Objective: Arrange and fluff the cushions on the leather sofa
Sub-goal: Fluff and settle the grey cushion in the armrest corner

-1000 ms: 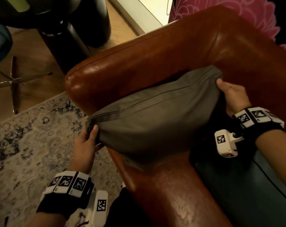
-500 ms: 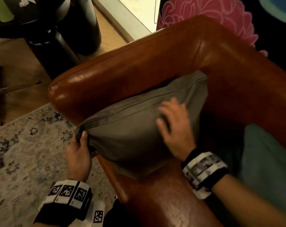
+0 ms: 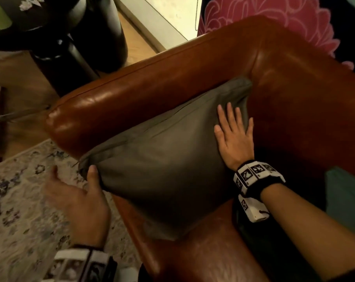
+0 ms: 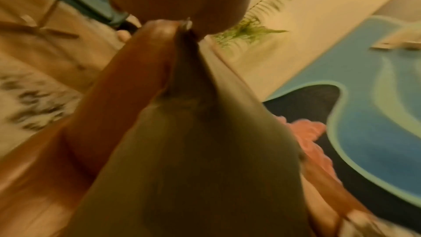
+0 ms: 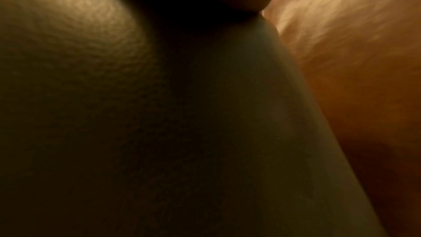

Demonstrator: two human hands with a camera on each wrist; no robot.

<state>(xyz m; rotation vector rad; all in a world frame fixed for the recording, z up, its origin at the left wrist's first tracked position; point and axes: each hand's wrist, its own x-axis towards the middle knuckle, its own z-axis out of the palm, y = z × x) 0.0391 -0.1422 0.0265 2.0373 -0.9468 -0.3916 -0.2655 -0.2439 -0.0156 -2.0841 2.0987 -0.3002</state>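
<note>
Brown leather fills most of the head view: the sofa [image 3: 192, 82], seen at the corner where its arm meets its back. The grey cushion [image 3: 162, 169] leans against the inner face of the arm, its top corner tucked into that corner of the sofa and its lower corner hanging past the front edge of the seat.

On the cushion's upper right part the right hand [image 3: 233, 137] lies flat, fingers spread, pressing the fabric toward the back. At the cushion's left corner the left hand [image 3: 77, 198] is blurred; its thumb lies against the fabric and the other fingers look splayed away, so I read it as loosely open, touching and not pinching.

Risks, as I judge them: with only a flat palm and a thumb on it, the cushion has no real grip, and a hard pat could slide it off the front edge onto the patterned rug [image 3: 20, 210] below. Pressing one side only may leave the filling lumped at the left. A teal cushion [image 3: 343, 200] sits at the right edge, still to be dealt with.
</note>
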